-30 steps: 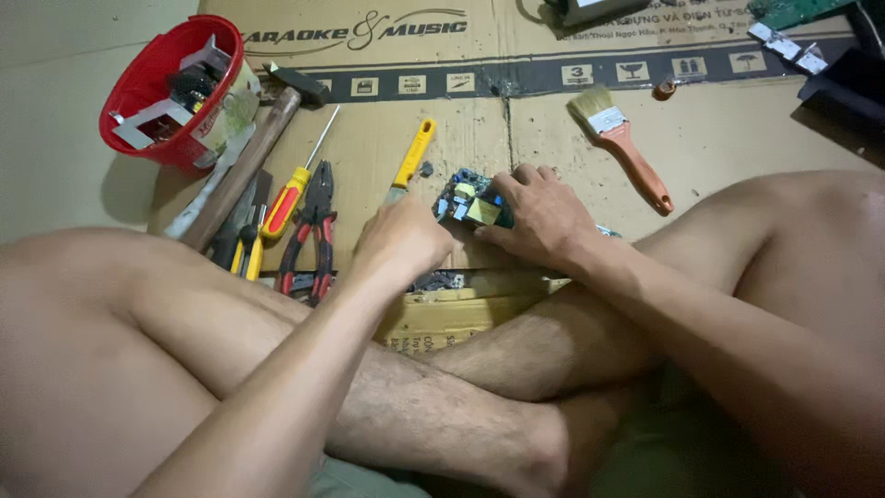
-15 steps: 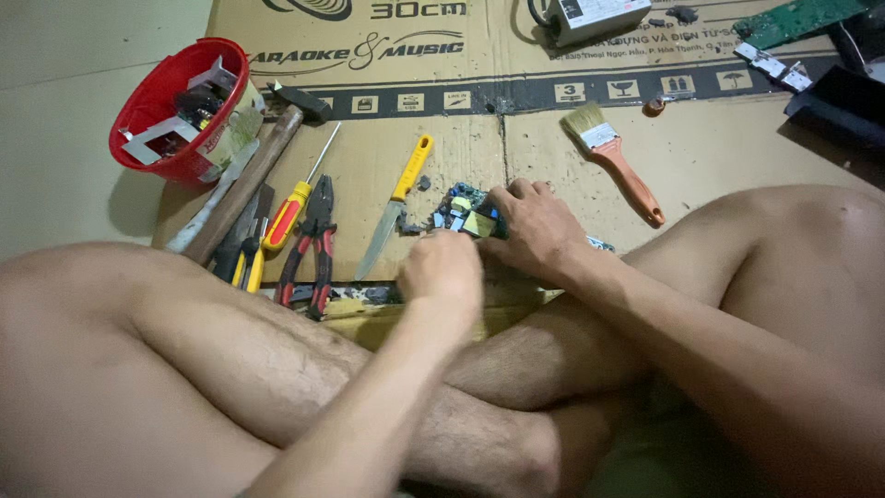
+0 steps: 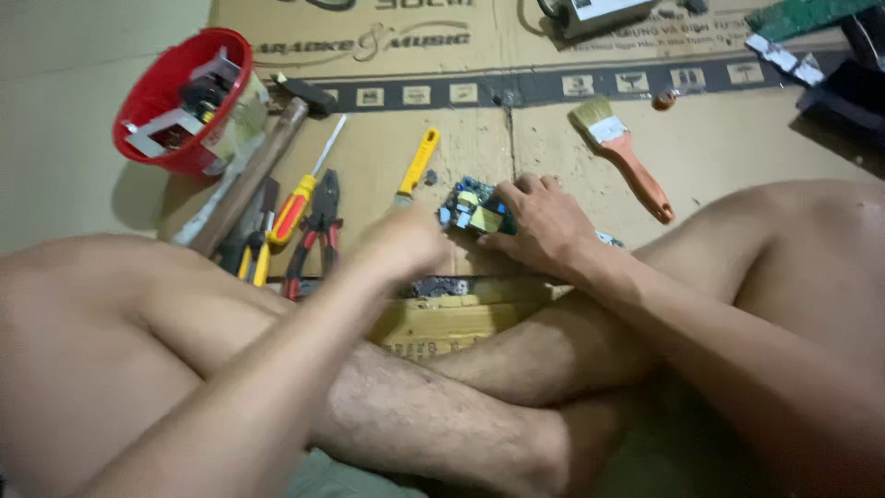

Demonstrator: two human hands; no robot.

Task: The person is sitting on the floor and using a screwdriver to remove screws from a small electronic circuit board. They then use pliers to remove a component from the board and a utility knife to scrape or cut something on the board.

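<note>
Flattened cardboard (image 3: 553,138) on the floor. Small circuit board (image 3: 472,210) lies on it, right hand (image 3: 544,226) pressed on its edge, fingers curled over it. Left hand (image 3: 398,247) blurred beside it; can't tell its grip. Board looks whole, parts on. Yellow-handled tool (image 3: 417,164), screwdriver (image 3: 297,203), pliers (image 3: 313,231), hammer (image 3: 263,166), brush (image 3: 627,157), red bowl (image 3: 152,92) around.

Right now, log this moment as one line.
right hand: steadies circuit board | left hand: blurred, beside board | yellow-handled tool lies behind

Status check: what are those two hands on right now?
Right hand pressed on small circuit board. Left hand blurred beside it, grip unclear. Yellow-handled tool lies just left of board.
</note>
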